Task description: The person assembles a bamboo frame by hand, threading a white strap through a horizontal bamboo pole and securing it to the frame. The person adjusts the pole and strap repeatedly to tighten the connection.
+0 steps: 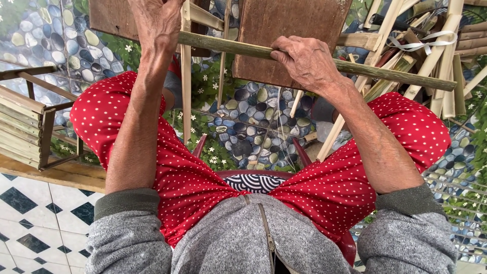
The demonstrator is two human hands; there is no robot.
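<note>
The person sits on a red stool (304, 157) with knees apart, in red trousers (193, 182) dotted white and a grey knit top (238, 238) with a zip. A long green bamboo stick (395, 75), round and slightly rough, runs from upper left down to the right across both knees. The right hand (306, 60) is clenched over the stick near its middle, knuckles up, fingers wrapped around it. The left hand (158, 23) reaches to the stick's left end near the top edge; its fingers are cut off by the frame, so whether it grips the stick cannot be told. Behind the stick stand two brown wooden boards (289, 25), flat and worn, with a thin pale slat (186, 86) standing upright between the knees. To the right lies a heap of split bamboo strips (441, 61), pale yellow and green, some bound with a white band (421, 43). On the left sits a low rack (25, 122) of flat wooden slats in a dark frame, resting on a plank. The floor (253, 116) under the legs has a printed pattern of round pebbles, leaves and small white flowers; at lower left it gives way to white tiles (30, 223) with dark diamonds.
</note>
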